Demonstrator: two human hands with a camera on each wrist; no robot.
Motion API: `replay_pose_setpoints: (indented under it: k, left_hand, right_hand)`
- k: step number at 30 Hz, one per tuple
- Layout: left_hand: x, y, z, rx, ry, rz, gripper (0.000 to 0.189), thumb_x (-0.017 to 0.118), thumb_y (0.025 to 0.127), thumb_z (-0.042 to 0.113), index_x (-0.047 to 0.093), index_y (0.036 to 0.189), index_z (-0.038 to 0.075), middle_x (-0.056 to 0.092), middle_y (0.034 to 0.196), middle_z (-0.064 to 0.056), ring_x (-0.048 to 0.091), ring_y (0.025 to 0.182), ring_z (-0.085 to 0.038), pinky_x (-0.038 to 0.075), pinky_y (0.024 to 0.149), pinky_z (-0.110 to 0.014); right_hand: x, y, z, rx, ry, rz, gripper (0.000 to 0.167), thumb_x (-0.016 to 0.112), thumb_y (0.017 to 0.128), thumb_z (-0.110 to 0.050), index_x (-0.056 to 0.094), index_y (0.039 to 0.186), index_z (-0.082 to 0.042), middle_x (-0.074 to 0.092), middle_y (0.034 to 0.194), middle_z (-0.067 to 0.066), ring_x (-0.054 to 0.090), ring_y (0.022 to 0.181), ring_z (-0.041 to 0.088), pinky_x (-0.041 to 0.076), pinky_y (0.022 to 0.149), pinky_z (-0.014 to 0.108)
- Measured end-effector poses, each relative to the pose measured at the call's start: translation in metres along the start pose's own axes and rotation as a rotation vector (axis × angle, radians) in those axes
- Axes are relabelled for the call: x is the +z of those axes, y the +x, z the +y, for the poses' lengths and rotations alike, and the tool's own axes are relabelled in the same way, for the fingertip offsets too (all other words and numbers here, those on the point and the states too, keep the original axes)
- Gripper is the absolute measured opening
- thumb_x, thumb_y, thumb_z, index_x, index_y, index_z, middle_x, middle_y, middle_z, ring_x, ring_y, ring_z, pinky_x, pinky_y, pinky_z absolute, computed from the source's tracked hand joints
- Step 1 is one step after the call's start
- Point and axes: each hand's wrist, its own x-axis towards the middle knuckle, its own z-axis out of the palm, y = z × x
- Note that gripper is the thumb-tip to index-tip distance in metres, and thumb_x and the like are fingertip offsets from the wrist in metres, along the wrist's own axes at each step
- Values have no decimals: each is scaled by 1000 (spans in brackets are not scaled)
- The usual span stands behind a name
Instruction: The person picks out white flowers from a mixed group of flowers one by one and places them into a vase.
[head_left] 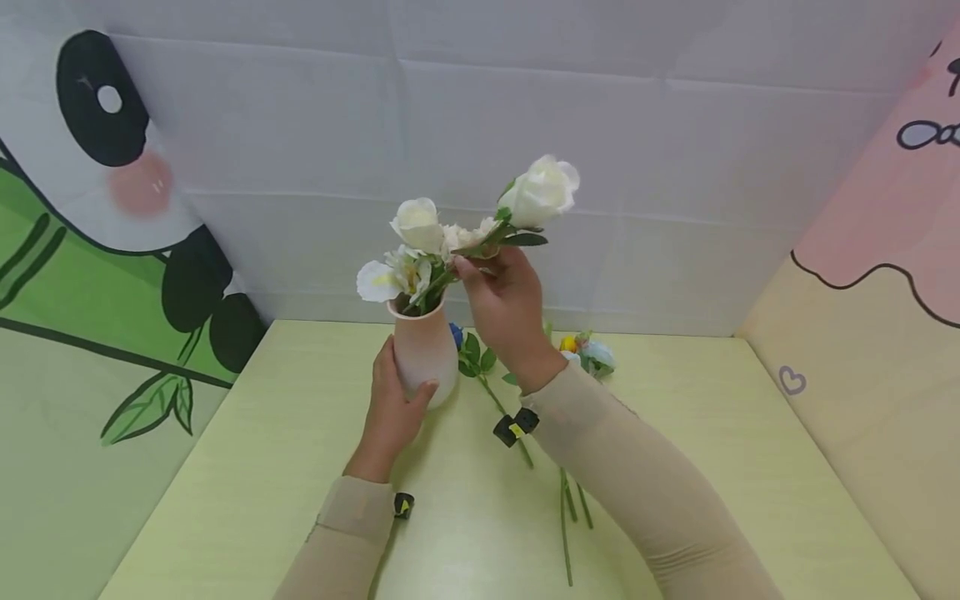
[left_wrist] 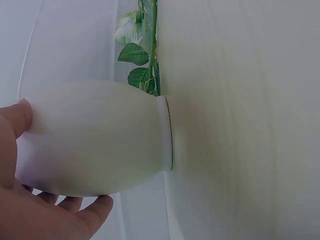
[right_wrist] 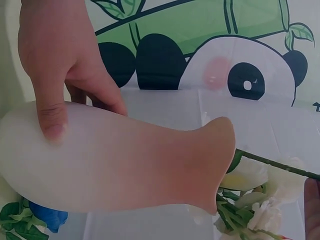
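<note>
A pale vase [head_left: 425,358] with a pinkish neck stands on the table, its base on the tabletop in the left wrist view. My left hand [head_left: 393,408] grips its side, thumb and fingers curved around the body. A white rose [head_left: 417,227] and a white-petalled flower with a yellow middle [head_left: 378,282] rise from the mouth. Above the rim, my right hand [head_left: 510,308] pinches the stem of a larger white rose [head_left: 543,192], which leans right. In the right wrist view a green stem [right_wrist: 275,162] runs from the vase mouth to the fingertips.
A blue flower [head_left: 456,335] with a leafy stem lies right of the vase. Several other flowers [head_left: 596,354] lie beyond my right forearm, their stems [head_left: 566,533] pointing toward me. A pale cloth wall [head_left: 315,125] stands behind the table, printed panels at both sides.
</note>
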Motion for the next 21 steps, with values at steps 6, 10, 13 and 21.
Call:
replay_pose_setpoints:
  k: [6,10,13,21]
  left_hand:
    - [0,1,0,11,1,6,97,72,98,25,4,166,12,19,165,-20,27,147,-38,26,117,-59]
    - [0,1,-1,20,-1,10,97,72,98,24,4,166,11,19,165,-20,27,147,-39,27,117,-59]
    - [1,1,-2,31,-7,12,97,73,98,22,5,165,10,19,164,-21,27,147,-40,26,116,-60]
    - [1,1,-4,42,-7,8,97,73,98,27,5,165,9,17,165,-22,27,146,-40,27,115,-60]
  right_hand:
    - [5,-3,8,18,-90,-43,16,67,100,-4,64,115,3,68,111,16,71,100,27,57,88,32]
    - [6,-3,11,57,-148,-62,13,70,99,-7,66,110,0,72,105,14,73,96,25,58,85,31]
    - [8,-3,13,53,-190,-78,12,71,98,-8,68,106,1,73,103,14,74,95,23,58,84,29]
    - [13,-4,19,-95,-359,-151,14,67,100,-9,71,109,2,71,104,12,72,94,22,55,83,22]
